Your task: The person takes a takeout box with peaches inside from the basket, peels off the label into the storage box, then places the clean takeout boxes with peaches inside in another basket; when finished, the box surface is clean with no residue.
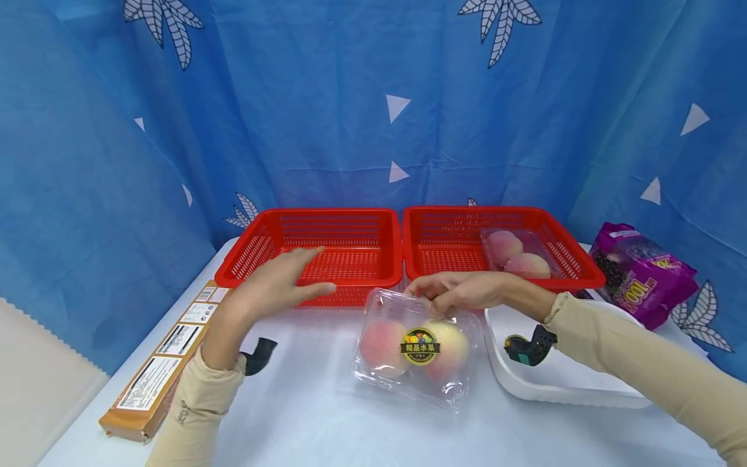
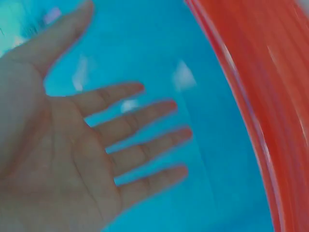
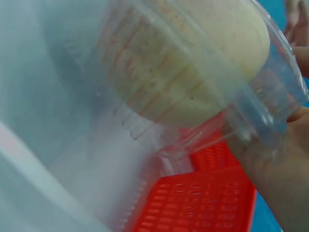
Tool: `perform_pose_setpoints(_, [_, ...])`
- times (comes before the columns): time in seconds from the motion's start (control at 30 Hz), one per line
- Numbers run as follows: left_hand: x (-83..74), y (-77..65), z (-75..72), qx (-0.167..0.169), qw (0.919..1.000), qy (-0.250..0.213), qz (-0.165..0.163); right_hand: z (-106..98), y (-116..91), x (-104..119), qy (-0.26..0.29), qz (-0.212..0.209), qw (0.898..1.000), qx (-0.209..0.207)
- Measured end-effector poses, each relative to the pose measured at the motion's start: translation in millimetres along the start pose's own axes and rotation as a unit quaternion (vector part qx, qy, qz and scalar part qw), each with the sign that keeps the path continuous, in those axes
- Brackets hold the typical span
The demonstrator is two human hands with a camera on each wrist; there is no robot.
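My right hand pinches the upper edge of a clear plastic clamshell box and holds it tilted over the table. Two pink and yellow peaches show through it, along with a black and gold fruit label. Seen from the right wrist, a pale peach fills the box close to that hand's fingers. With fingers spread and nothing held, my left hand hovers by the front rim of the left red basket; its palm faces the camera in the left wrist view.
Another clear box with peaches lies in the right red basket. A white tray stands at the right, near a purple bag. Along the left table edge lies a long brown package. A blue curtain hangs behind.
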State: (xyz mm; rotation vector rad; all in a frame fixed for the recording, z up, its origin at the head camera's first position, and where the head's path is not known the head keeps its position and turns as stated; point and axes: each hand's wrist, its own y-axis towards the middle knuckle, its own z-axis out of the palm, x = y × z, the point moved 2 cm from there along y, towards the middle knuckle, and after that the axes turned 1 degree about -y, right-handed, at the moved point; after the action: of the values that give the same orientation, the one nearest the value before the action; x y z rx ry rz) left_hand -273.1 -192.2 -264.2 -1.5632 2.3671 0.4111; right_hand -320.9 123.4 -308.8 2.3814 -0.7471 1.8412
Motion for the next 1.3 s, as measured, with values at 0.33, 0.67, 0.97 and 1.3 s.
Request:
perform_pose_setpoints(0.33, [-67.2, 19.6, 72.5, 0.095, 0.9794, 0.006, 0.178, -4, 6, -8, -0.051, 0.032, 0.998, -0.002])
perform_pose_setpoints(0.67, [-53.7, 34.4, 88.7, 0.100, 0.9788, -0.029, 0.176, -1, -1, 0, -0.195, 0.002, 0.977, -0.091])
perform_pose_setpoints(0.97, [-45.7, 38.5, 95.9, 0.128, 0.9785, -0.058, 0.151, 13, -9, -3, -0.291, 0.021, 0.946, -0.143])
perform_pose_setpoints(1.3, [-36.3, 43.3, 102.9, 0.164, 0.9721, -0.083, 0.146, 27, -12, -6, -0.310, 0.017, 0.937, -0.162])
